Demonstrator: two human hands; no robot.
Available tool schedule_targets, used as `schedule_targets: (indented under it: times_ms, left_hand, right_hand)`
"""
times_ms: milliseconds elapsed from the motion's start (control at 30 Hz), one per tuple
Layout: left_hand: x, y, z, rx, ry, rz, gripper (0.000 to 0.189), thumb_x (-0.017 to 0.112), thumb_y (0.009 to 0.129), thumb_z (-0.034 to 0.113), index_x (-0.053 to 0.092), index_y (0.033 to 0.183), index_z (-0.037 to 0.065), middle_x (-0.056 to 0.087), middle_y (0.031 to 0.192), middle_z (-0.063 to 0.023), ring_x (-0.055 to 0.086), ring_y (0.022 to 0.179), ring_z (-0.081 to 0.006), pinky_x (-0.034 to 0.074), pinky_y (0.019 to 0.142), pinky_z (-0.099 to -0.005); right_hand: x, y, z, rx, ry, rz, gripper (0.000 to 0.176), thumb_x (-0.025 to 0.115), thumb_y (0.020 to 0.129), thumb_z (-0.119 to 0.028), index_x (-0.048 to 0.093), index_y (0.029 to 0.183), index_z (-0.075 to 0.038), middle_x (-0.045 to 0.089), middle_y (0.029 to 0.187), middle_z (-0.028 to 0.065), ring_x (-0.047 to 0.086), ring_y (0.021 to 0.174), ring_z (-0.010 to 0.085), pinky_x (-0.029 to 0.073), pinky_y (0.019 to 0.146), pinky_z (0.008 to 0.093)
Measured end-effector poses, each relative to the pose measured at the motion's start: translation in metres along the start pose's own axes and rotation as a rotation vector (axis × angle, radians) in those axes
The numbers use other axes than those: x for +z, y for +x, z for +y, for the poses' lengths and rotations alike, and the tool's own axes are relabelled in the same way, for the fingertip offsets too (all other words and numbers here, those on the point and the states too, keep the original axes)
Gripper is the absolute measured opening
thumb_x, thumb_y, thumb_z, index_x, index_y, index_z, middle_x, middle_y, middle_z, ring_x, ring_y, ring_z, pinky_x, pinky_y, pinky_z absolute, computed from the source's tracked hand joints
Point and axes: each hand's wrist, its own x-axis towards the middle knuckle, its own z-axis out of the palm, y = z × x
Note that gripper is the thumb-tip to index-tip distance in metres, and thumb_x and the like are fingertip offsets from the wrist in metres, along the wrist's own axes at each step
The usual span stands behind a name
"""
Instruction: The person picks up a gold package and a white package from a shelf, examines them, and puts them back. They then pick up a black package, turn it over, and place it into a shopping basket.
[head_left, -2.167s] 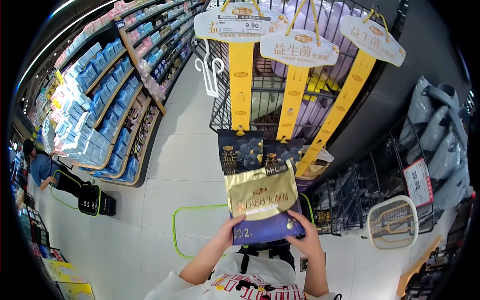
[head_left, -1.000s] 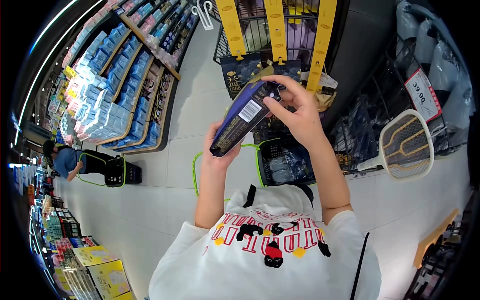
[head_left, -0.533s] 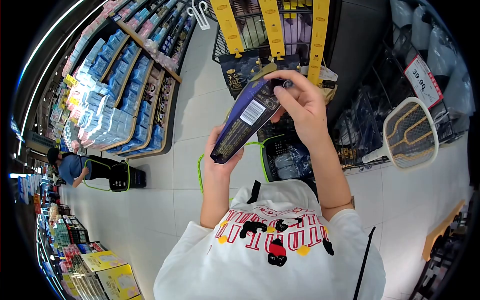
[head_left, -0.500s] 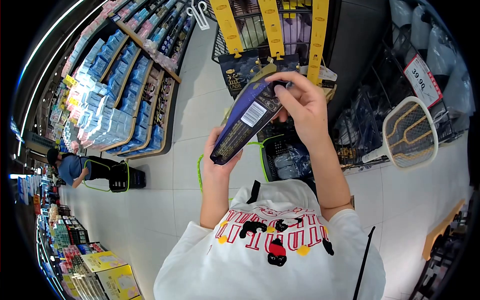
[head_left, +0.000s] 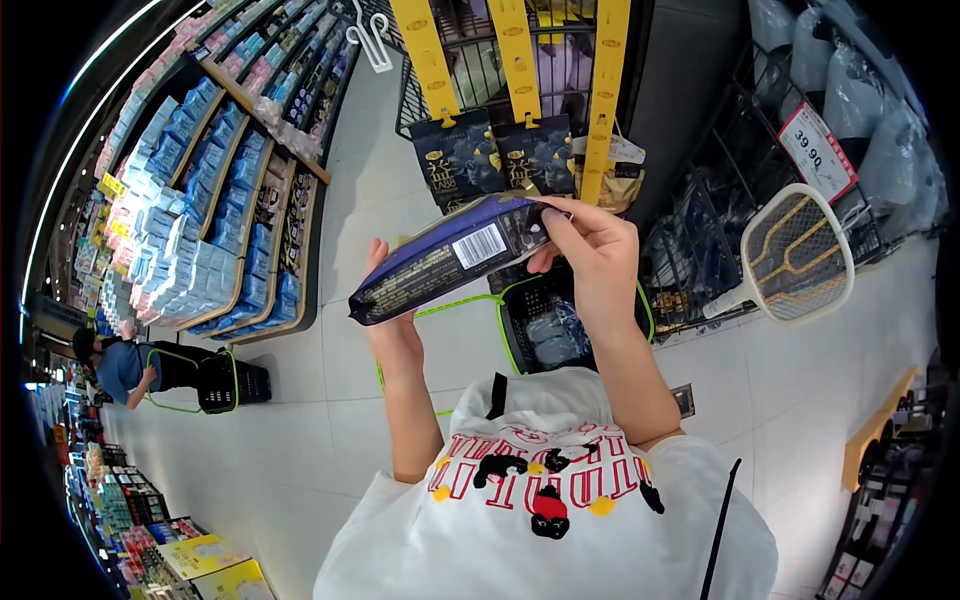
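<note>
Between both hands, in front of my chest, is a dark purple snack-like bag (head_left: 430, 268) with a white barcode and small printed text facing me; its contents cannot be told. My left hand (head_left: 388, 290) supports its left end from behind, most of the fingers hidden by the package. At the right end, my right hand (head_left: 590, 235) grips the top edge, thumb in front. Just beyond the bag, two dark pouches (head_left: 455, 155) hang from yellow display strips (head_left: 515, 60). Below and behind it stands a black shopping basket (head_left: 530, 335) with green trim, holding grey and dark packs.
A bug-zapper racket (head_left: 800, 255) hangs on a wire rack at right, below a 39.90 price sign (head_left: 818, 152). Shelves of blue and white packs (head_left: 190, 220) stand at left. Farther left, a person (head_left: 125, 368) is beside another basket (head_left: 232, 380). White hooks (head_left: 370, 45) hang at top.
The bag has turned from steeply slanted to nearly level and moved left, both hands going with it. The view has shifted, so the hanging pouches now show more fully.
</note>
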Motion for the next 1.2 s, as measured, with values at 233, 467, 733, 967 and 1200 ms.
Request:
schedule_targets:
  times_ms: [233,467,733,967,1200]
  left_hand:
    - [-0.018,0.006,0.002,0.222,0.360,-0.062,0.038,0.068,0.076,-0.003,0.052,0.110,0.001,0.058,0.123,-0.0156,0.058,0.110,-0.0228,0.045,0.098,-0.0345]
    - [-0.028,0.005,0.017,0.335,0.574,0.032,0.023,0.064,0.081,0.013,0.063,0.098,-0.002,0.065,0.100,-0.0117,0.062,0.092,-0.0205,0.048,0.084,-0.0321]
    - [-0.033,0.009,0.023,0.271,0.610,0.039,0.021,0.061,0.079,0.006,0.064,0.097,-0.003,0.065,0.097,-0.0119,0.061,0.091,-0.0205,0.048,0.083,-0.0308]
    - [-0.044,0.008,0.025,0.249,0.522,0.076,0.020,0.059,0.077,0.003,0.064,0.094,-0.005,0.065,0.096,-0.0140,0.062,0.090,-0.0220,0.048,0.083,-0.0320]
    - [-0.050,0.009,0.025,0.299,0.497,0.054,0.022,0.059,0.082,0.012,0.063,0.096,-0.004,0.064,0.094,-0.0118,0.060,0.088,-0.0201,0.047,0.081,-0.0313]
  right_hand:
    - [0.006,-0.012,-0.004,0.107,-0.071,-0.113,0.018,0.056,0.089,-0.001,0.067,0.103,0.004,0.065,0.074,0.0085,0.061,0.057,0.0100,0.047,0.052,0.0207]
    - [0.022,-0.027,-0.019,0.096,-0.159,-0.053,0.027,0.054,0.088,0.003,0.054,0.114,-0.002,0.065,0.075,0.0043,0.055,0.054,0.0059,0.038,0.045,0.0183]
    - [0.028,-0.031,-0.017,0.088,-0.081,-0.098,0.034,0.051,0.091,0.001,0.046,0.124,-0.004,0.065,0.076,0.0054,0.054,0.054,0.0061,0.035,0.045,0.0177]
    - [0.038,-0.036,-0.016,0.061,-0.079,-0.061,0.033,0.049,0.091,0.000,0.046,0.124,-0.003,0.063,0.072,0.0048,0.053,0.052,0.0059,0.035,0.045,0.0179]
    - [0.034,-0.036,-0.020,0.042,-0.302,-0.145,0.031,0.051,0.089,0.001,0.050,0.120,-0.002,0.061,0.062,0.0044,0.050,0.050,0.0031,0.032,0.045,0.0175]
